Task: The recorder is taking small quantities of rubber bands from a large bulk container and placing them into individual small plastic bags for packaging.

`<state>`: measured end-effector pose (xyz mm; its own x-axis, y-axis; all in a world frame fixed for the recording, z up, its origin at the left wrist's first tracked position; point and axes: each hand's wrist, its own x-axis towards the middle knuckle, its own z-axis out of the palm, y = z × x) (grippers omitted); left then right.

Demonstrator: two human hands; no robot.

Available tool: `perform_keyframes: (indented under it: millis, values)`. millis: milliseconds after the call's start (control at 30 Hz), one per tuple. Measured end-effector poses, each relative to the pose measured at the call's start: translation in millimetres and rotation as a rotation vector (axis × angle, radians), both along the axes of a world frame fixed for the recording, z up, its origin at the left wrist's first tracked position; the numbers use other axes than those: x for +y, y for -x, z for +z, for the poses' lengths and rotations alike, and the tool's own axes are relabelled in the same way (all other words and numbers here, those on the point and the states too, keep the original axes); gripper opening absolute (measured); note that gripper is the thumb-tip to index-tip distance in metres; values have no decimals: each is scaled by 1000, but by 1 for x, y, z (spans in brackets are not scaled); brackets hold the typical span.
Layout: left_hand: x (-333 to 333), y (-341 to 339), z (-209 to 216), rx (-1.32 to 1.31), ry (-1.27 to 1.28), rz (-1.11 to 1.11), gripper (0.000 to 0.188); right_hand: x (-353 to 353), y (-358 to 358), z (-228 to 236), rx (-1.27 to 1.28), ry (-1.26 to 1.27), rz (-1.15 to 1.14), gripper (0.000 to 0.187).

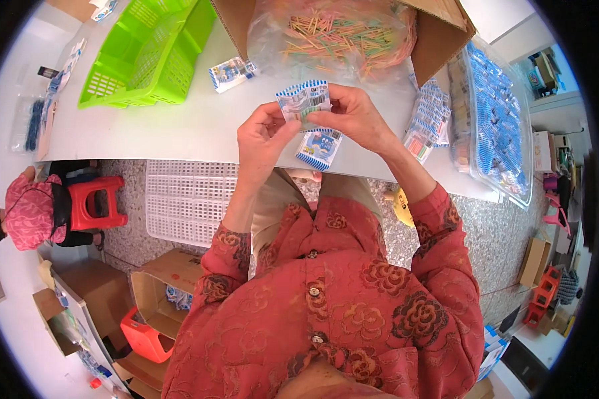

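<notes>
Both hands hold a small clear packet [303, 100] with blue-striped ends over the near edge of the white table. My left hand [265, 133] pinches its lower left side, thumb in front. My right hand [358, 118] grips the right side, its thumb pressed across the lower part, where something greenish shows through. Just below, a second blue-and-white packet [318, 147] lies at the table's edge. Beyond my hands, an open cardboard box [442, 40] contains a clear plastic bag with many thin pink, yellow and green sticks [346, 40].
A green perforated basket [136, 66] sits at the left, near a lone packet [231, 73]. On the right are piled packets [427, 116] and a clear tub [527, 159] full of them. A white plastic crate [190, 199] is below the table; another person [33, 209] is at far left by a red stool [98, 203].
</notes>
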<state>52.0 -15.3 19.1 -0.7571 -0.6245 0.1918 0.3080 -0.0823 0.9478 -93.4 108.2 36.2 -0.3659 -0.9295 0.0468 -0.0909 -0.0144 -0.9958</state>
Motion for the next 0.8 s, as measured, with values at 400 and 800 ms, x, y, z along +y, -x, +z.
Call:
perform_keyframes:
  millis: [400,800]
  values:
    - [3,3,-6,-47,-51,-102,11,5,3,0,30,53,-71,15]
    - [7,5,-16,-131,89,-169,13,10,-2,-7,-70,74,-80,21]
